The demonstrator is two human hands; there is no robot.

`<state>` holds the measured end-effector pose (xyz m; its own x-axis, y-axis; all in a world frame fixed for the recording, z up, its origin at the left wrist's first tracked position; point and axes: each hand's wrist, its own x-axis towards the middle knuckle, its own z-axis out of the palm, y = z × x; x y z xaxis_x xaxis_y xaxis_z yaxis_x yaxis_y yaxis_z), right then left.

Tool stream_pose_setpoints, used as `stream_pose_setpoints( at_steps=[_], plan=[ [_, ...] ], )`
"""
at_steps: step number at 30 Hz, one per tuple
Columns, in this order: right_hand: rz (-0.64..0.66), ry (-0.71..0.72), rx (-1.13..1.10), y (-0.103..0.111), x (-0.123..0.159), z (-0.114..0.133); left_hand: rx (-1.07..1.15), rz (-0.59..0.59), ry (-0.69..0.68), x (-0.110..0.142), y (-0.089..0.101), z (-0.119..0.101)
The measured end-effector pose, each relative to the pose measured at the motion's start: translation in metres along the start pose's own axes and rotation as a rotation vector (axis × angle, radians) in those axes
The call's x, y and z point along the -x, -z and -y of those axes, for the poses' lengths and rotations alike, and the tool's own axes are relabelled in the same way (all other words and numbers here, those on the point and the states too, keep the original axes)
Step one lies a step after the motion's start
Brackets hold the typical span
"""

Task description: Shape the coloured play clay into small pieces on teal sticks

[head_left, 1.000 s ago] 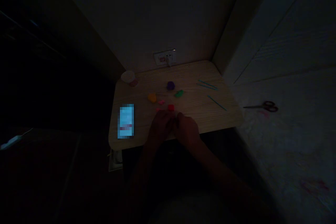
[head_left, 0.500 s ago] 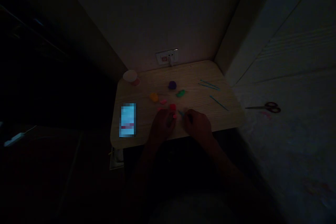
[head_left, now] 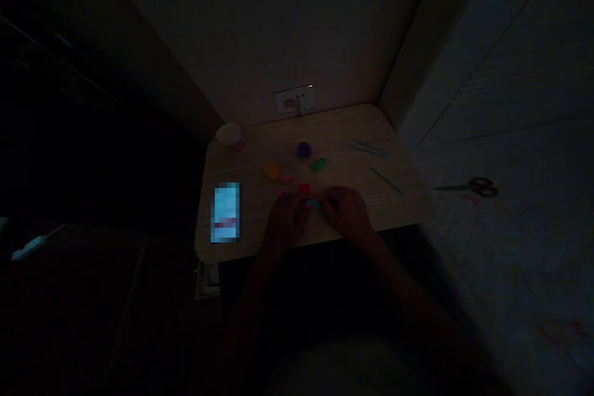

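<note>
Near the front of the small wooden table (head_left: 250, 198) my hands meet in dim light. My left hand (head_left: 285, 218) is closed, with a small pink piece of modelling clay (head_left: 307, 205) at its fingertips. My right hand (head_left: 347, 209) pinches a small light-blue tool (head_left: 314, 203), whose tip reaches the pink piece; its exact kind is too dark to make out. Just beyond the fingers sits a red lump of clay (head_left: 305, 188). Behind it lie a pink lump (head_left: 288, 179), an orange lump (head_left: 271, 171), a green lump (head_left: 318, 164) and a purple lump (head_left: 304, 150).
A phone with a lit screen (head_left: 225, 212) lies at the table's left. A pale cup (head_left: 229, 135) is at the back left corner. Several thin blue-green sticks (head_left: 387, 180) lie at the right. Scissors (head_left: 480, 187) rest on the pale surface beyond. A wall socket (head_left: 294, 99) is behind.
My right hand has moved slightly left, bringing the blue tool from a small gap away up to the pink piece in my left hand. The clay lumps stay put.
</note>
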<state>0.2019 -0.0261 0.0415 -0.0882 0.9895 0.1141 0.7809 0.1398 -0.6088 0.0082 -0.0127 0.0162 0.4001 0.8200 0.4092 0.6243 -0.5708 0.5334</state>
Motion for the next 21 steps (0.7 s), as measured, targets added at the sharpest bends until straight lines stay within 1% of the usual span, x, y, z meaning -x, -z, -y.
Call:
stream_pose_setpoints(
  at_steps=[5, 10, 17, 21],
  plan=[
    [-0.026, 0.009, -0.005, -0.0010, 0.0024, -0.0063, 0.073, 0.008, 0.006, -0.0032, 0.0033, -0.0034],
    [-0.034, 0.030, -0.048, 0.0004, 0.0042, -0.0072, 0.131, 0.009, -0.002, -0.0053, 0.0061, -0.0033],
    [-0.043, 0.038, -0.060, -0.0008, 0.0037, -0.0095, 0.079, -0.014, 0.011, -0.0063, 0.0044, -0.0011],
    [-0.051, 0.052, -0.058, -0.0008, 0.0050, -0.0098, 0.037, 0.016, -0.018, -0.0053, 0.0027, -0.0003]
  ],
)
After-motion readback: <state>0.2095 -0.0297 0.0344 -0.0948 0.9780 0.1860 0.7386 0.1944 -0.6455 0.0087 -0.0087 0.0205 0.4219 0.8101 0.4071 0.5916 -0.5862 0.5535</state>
